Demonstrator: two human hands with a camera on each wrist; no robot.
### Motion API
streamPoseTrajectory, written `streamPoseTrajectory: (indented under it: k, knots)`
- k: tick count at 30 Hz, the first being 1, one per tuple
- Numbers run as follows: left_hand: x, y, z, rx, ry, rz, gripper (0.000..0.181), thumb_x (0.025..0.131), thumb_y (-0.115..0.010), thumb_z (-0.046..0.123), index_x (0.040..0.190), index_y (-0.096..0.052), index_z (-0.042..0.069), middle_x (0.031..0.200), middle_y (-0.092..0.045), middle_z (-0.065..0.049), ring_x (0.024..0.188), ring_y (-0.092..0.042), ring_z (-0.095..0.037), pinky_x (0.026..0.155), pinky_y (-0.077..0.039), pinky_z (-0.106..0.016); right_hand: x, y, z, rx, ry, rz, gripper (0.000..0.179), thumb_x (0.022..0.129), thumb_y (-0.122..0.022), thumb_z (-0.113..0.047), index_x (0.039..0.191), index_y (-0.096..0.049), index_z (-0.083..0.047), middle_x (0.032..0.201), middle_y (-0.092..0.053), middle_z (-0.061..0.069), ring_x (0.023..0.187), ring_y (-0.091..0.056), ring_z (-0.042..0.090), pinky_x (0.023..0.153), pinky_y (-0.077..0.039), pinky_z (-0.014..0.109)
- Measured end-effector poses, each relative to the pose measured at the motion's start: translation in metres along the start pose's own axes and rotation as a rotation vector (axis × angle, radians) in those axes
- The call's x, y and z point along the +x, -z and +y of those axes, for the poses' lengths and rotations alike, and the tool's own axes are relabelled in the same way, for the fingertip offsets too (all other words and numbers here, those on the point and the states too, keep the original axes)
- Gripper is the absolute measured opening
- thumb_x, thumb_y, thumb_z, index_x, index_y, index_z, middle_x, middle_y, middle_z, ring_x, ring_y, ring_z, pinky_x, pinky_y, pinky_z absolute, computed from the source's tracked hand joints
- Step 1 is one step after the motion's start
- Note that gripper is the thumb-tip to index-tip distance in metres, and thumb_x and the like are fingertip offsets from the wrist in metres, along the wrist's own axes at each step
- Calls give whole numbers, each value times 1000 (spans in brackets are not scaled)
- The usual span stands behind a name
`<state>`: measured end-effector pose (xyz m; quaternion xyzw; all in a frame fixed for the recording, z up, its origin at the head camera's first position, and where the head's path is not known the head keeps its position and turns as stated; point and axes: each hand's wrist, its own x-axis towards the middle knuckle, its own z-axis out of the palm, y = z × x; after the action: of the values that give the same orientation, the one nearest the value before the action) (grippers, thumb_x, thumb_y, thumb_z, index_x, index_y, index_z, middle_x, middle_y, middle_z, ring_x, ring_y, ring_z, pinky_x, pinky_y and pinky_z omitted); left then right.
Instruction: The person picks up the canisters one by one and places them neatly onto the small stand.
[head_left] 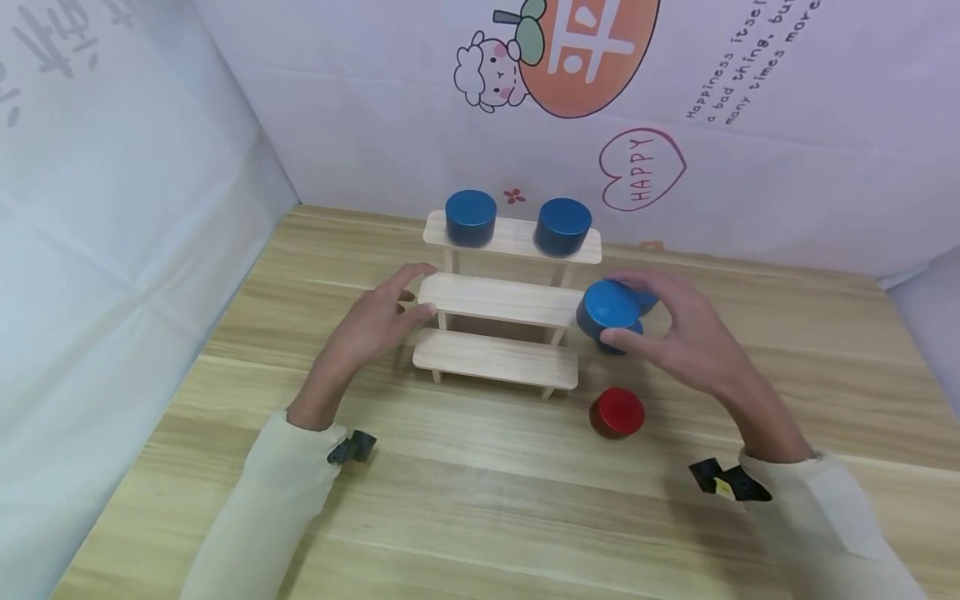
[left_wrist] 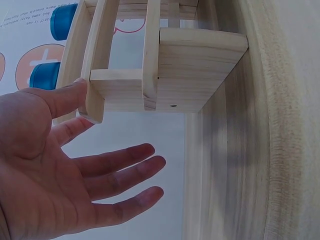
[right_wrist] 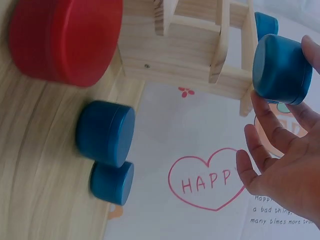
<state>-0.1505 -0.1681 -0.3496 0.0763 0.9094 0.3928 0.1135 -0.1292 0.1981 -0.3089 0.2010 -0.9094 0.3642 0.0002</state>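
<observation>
A small three-tier wooden stand (head_left: 498, 298) stands on the table. With thumb and index finger, my left hand (head_left: 366, 323) pinches the left end of its middle tier; the other fingers (left_wrist: 125, 180) spread loosely below, as the left wrist view shows. My right hand (head_left: 686, 337) grips a round blue tin (head_left: 610, 304) by its sides, raised at the right end of the middle tier. Two more blue tins, a left one (head_left: 471, 221) and a right one (head_left: 563, 227), sit on the top tier.
On the table right of the stand are a red tin (head_left: 618, 412) and two blue tins, one nearer (right_wrist: 105, 132) and one farther (right_wrist: 112, 183), partly hidden by my right hand in the head view. A printed white cloth (head_left: 420, 125) hangs behind the stand.
</observation>
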Motion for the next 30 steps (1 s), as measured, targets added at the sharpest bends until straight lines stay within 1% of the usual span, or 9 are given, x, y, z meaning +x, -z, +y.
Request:
streamPoseTrajectory:
  k: [12,19,26,30]
  knots:
    - [0,0,-1,-16,-22,13,53,103,-58,30,152,-37,26,139,-54,-23,119,-57,-41,87,-50,-55,5,-15,-10,41,22,-4,62,88,-79,-27,143,-54,-14,141,-51,14,126,-43,41,93,-40,69]
    - [0,-1,-1,-21,-21,12,54,103,-58,30,152,-37,26,139,-54,-22,119,-57,-41,87,-50,-55,8,-28,-16,24,-4,-17,63,89,-77,-33,144,-52,-20,143,-50,10,128,-37,39,89,-44,67]
    - [1,-2,-2,-21,-18,16,54,103,-58,30,152,-37,27,139,-54,-22,120,-57,-40,87,-50,-55,15,-39,-20,51,28,-8,61,88,-78,-31,142,-54,-16,143,-52,7,132,-41,33,98,-37,67]
    - [0,-2,-2,-20,-14,17,54,103,-58,31,152,-37,27,139,-54,-23,120,-57,-41,87,-50,-56,18,-42,-24,27,12,-4,63,89,-77,-34,144,-53,-14,145,-50,8,133,-39,35,98,-36,68]
